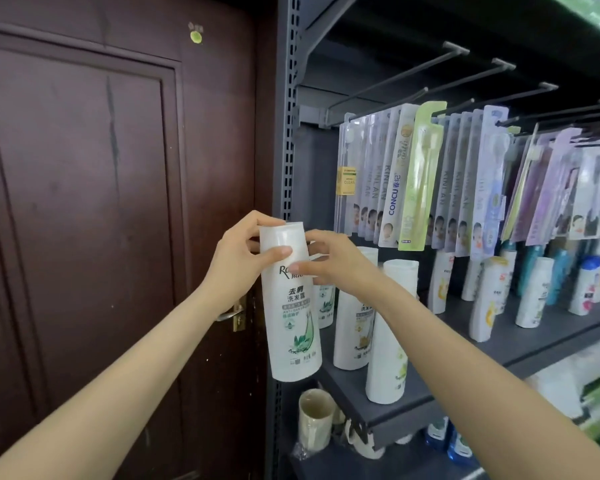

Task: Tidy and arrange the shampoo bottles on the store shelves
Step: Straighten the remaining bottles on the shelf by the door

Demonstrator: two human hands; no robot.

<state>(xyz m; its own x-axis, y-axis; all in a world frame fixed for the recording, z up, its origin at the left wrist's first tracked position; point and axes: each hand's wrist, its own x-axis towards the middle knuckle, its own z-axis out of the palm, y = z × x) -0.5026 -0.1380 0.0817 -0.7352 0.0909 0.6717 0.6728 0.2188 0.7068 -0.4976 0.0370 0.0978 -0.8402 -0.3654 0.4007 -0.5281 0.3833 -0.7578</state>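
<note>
I hold one white shampoo bottle [293,303] upright in both hands, in front of the left end of the grey shelf [413,398] and clear of its surface. The bottle's base hangs just beyond the shelf's front left corner.

My left hand [238,263] grips the cap end: the fingers [257,221] curl round the far side and the thumb presses the front face. My right hand [329,259] pinches the bottle's upper right side, the thumb on the label.

On the shelf, just right of the held bottle, stand more white bottles: one [355,320] behind my right forearm and one [390,344] at the front edge. Further right stands a row of assorted bottles [534,289], white and teal.

Above them, packaged toothbrushes [420,174] hang from pegs. A dark wooden door [101,202] lies to the left. A beige cup [314,419] sits on the lower shelf.
</note>
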